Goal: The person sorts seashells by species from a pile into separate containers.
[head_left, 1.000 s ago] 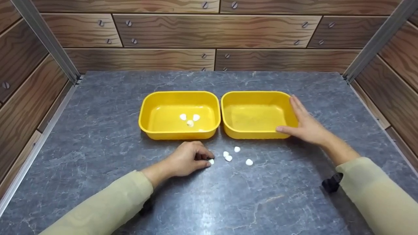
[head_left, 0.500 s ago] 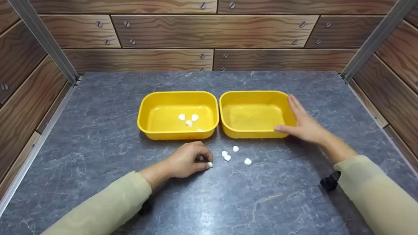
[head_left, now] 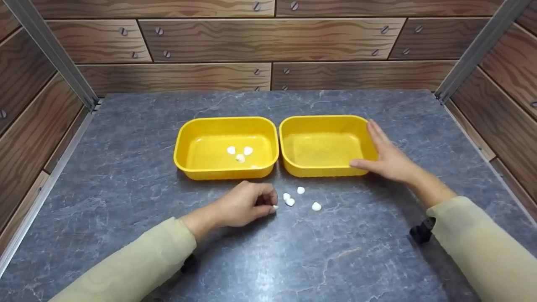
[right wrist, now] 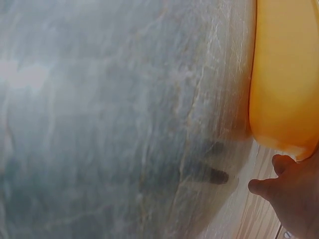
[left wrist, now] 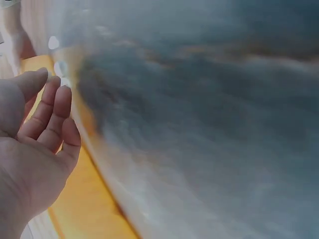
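Observation:
My left hand (head_left: 243, 203) pinches a small white rounded piece (head_left: 275, 207) between thumb and fingertips, low over the table in front of the left yellow bin (head_left: 226, 173). Most of that piece is hidden behind the thumb. In the left wrist view the left hand (left wrist: 40, 134) shows its palm with fingers bent toward the thumb. My right hand (head_left: 392, 161) lies against the right end of the right yellow bin (head_left: 321, 172), fingers straight along its side and thumb at the front rim. In the right wrist view, its fingertips (right wrist: 258, 186) appear beside the orange-yellow wall.
To the right of my left hand lie loose white pieces, among them a touching pair (head_left: 288, 199), one farther back (head_left: 301, 190) and one at right (head_left: 316, 206). Several similar pieces (head_left: 240, 158) lie inside the left bin. Wood-patterned walls (head_left: 268, 40) bound the grey table (head_left: 327, 260).
My left hand first holds the white piece at the table, draws it slightly toward me, then shifts a little right and away with it. The right hand stays at its bin.

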`<state>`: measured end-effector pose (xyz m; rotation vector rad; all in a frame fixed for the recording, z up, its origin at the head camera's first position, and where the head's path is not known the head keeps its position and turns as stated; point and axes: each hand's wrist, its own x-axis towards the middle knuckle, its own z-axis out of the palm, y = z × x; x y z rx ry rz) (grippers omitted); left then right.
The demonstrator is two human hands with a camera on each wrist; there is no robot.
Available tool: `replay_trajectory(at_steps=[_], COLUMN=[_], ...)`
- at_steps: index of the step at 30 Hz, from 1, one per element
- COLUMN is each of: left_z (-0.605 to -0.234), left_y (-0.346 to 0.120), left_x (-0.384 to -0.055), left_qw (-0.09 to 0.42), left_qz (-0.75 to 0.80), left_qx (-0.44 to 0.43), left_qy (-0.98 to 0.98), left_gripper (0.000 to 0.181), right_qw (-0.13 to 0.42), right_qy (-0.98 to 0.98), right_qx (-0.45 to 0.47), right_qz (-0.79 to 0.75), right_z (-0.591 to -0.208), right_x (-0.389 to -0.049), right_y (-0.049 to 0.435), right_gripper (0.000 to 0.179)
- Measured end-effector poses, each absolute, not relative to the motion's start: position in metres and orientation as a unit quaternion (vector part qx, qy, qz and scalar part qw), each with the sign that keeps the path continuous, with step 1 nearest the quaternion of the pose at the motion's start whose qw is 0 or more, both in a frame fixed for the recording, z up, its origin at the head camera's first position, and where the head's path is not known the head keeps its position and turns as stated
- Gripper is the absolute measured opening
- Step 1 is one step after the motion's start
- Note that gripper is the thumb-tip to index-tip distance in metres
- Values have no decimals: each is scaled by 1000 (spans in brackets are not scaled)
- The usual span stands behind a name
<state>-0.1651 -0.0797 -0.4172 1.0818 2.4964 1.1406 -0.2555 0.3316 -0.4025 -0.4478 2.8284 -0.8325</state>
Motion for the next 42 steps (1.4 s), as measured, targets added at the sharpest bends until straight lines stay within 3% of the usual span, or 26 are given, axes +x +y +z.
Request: replay_trajectory(at_steps=[6, 17, 28, 42], left_z=[-390, -343, -346, -362], left_y=[-69, -44, -10, 26], left_x=[-170, -213, -252, -275], left_qw=[103, 76, 101, 76], left_qz=[426, 456, 468, 436], left_qx=[351, 302, 241, 235], left_qy=[827, 834, 844, 866], left_gripper=[4, 22, 20, 14], right_qw=[77, 78, 71, 74], right_qy=[942, 940, 942, 943], right_qx=[-150, -145, -152, -144], right_qz=[-290, -299, -291, -292], right_z=[-402, -401, -403, -403], right_x=[-255, -256, -254, -255], right_y=[331, 331, 331, 332], right_gripper=[124, 125, 124, 123])
